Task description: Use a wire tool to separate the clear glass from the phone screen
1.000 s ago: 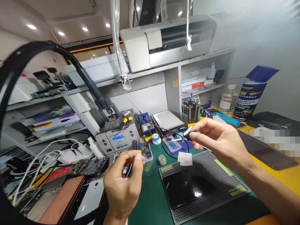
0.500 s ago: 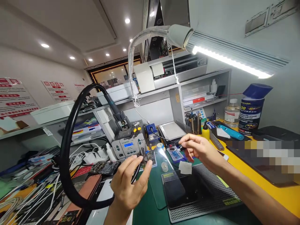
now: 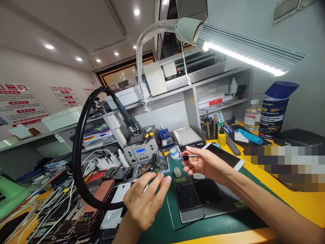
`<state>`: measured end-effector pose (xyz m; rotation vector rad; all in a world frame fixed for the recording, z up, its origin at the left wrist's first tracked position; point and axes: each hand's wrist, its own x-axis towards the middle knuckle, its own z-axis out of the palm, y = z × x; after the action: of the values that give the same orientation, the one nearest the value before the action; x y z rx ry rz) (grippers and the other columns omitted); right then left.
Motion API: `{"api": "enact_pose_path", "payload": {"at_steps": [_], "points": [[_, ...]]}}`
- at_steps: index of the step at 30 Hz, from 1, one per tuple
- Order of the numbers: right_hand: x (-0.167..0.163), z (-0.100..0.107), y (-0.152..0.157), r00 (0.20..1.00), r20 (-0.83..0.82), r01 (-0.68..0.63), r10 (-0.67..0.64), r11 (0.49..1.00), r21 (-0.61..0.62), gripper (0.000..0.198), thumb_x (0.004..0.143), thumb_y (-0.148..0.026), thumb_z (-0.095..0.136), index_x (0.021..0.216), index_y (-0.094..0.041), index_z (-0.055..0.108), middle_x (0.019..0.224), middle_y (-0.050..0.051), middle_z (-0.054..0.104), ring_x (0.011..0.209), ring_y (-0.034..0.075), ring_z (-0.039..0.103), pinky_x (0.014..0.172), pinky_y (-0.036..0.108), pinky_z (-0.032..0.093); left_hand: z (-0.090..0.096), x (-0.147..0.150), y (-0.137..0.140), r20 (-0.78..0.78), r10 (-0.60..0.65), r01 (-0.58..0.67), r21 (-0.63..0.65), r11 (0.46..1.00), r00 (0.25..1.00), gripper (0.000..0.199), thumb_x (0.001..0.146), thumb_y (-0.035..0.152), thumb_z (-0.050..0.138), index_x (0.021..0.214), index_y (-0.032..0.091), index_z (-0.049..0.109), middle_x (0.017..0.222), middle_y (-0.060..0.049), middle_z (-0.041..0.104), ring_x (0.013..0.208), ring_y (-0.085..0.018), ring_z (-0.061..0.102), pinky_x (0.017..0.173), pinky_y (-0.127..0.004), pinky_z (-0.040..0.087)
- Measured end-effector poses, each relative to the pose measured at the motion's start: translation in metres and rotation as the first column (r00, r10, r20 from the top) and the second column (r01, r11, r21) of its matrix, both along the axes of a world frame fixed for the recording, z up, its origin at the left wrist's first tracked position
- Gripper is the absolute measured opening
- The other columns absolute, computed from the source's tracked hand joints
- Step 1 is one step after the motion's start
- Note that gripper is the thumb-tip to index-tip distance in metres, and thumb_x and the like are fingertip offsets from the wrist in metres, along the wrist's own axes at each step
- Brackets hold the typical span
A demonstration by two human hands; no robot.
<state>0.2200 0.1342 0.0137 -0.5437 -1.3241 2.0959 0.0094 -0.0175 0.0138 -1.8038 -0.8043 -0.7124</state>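
Note:
A clear glass sheet (image 3: pixel 168 200) with rounded corners, like a phone screen protector, slants above the green mat. My left hand (image 3: pixel 147 200) pinches its left edge between thumb and fingertips. At the upper right edge, my right hand (image 3: pixel 203 162) is closed with its fingertips on the glass. A short black-tipped white stick (image 3: pixel 189 157) shows between those fingers; its kind is unclear. Partly seen through the sheet, a black phone (image 3: pixel 210 193) lies on a grey perforated pad (image 3: pixel 218 207). A small round translucent piece (image 3: pixel 177 172) sits behind it.
The hot-air station (image 3: pixel 141 150) stands at the back, its black hose (image 3: pixel 76 149) looping on the left. Behind my right hand lies a white tablet (image 3: pixel 228 157). Phones and cables crowd the left side. A lamp (image 3: pixel 248 51) hangs overhead; a spray can (image 3: pixel 273 115) stands right.
My right hand has moved slightly left and lower, closer to my left hand. The glass sheet's edges show more clearly between them. The white tablet has come into view behind my right hand.

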Motion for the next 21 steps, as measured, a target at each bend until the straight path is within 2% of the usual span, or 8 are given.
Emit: {"api": "enact_pose_path", "payload": {"at_steps": [3, 9, 14, 18, 20, 21], "points": [[0.0, 0.002, -0.003, 0.999, -0.015, -0.041, 0.04, 0.998, -0.041, 0.042, 0.089, -0.054, 0.071, 0.099, -0.013, 0.071, 0.08, 0.009, 0.074, 0.069, 0.018, 0.073, 0.064, 0.028, 0.058, -0.004, 0.001, 0.003, 0.001, -0.015, 0.015, -0.029, 0.999, 1.0, 0.033, 0.079, -0.002, 0.077, 0.11, 0.01, 0.077, 0.092, -0.009, 0.082, 0.09, -0.025, 0.071, 0.078, -0.035, 0.057], [-0.002, 0.0, -0.007, 0.993, 0.007, -0.114, 0.115, 0.989, -0.093, 0.026, 0.08, -0.033, 0.081, 0.088, -0.011, 0.07, 0.076, 0.008, 0.074, 0.065, 0.018, 0.072, 0.061, 0.028, 0.059, -0.014, 0.001, 0.007, 0.007, -0.051, 0.052, -0.128, 0.99, 0.999, 0.035, 0.081, -0.001, 0.075, 0.115, 0.009, 0.076, 0.095, -0.012, 0.082, 0.09, -0.026, 0.074, 0.078, -0.037, 0.057], [-0.003, -0.001, -0.007, 0.993, 0.017, -0.117, 0.121, 0.985, -0.124, 0.02, 0.078, -0.028, 0.08, 0.08, -0.012, 0.069, 0.074, 0.007, 0.073, 0.063, 0.017, 0.071, 0.059, 0.027, 0.058, -0.023, -0.002, 0.012, 0.088, -0.077, 0.093, -0.189, 0.978, 0.993, 0.04, 0.083, 0.0, 0.072, 0.121, 0.013, 0.073, 0.096, -0.011, 0.081, 0.089, -0.024, 0.076, 0.079, -0.033, 0.058], [-0.004, -0.003, -0.005, 0.995, 0.029, -0.089, 0.094, 0.986, -0.144, 0.018, 0.08, -0.027, 0.079, 0.081, -0.012, 0.07, 0.073, 0.007, 0.073, 0.062, 0.017, 0.071, 0.059, 0.027, 0.058, -0.035, -0.002, 0.015, 0.32, -0.079, 0.166, -0.253, 0.953, 0.944, 0.058, 0.078, -0.002, 0.077, 0.128, 0.026, 0.07, 0.097, -0.004, 0.083, 0.087, -0.019, 0.078, 0.08, -0.028, 0.059], [-0.004, -0.004, -0.005, 0.997, 0.036, -0.065, 0.072, 0.986, -0.154, 0.017, 0.081, -0.027, 0.078, 0.081, -0.012, 0.07, 0.072, 0.007, 0.073, 0.062, 0.016, 0.07, 0.06, 0.026, 0.058, -0.038, 0.0, 0.014, 0.521, -0.037, 0.212, -0.28, 0.936, 0.853, 0.058, 0.08, -0.001, 0.076, 0.13, 0.029, 0.066, 0.101, -0.003, 0.082, 0.088, -0.018, 0.078, 0.081, -0.028, 0.06], [-0.004, -0.004, -0.004, 0.997, 0.04, -0.054, 0.061, 0.986, -0.159, 0.016, 0.081, -0.026, 0.078, 0.08, -0.012, 0.071, 0.072, 0.007, 0.073, 0.062, 0.016, 0.07, 0.06, 0.026, 0.058, -0.038, 0.002, 0.012, 0.631, 0.005, 0.237, -0.299, 0.924, 0.776, 0.056, 0.084, 0.002, 0.073, 0.132, 0.027, 0.063, 0.105, -0.005, 0.082, 0.089, -0.019, 0.078, 0.081, -0.029, 0.061]]}}
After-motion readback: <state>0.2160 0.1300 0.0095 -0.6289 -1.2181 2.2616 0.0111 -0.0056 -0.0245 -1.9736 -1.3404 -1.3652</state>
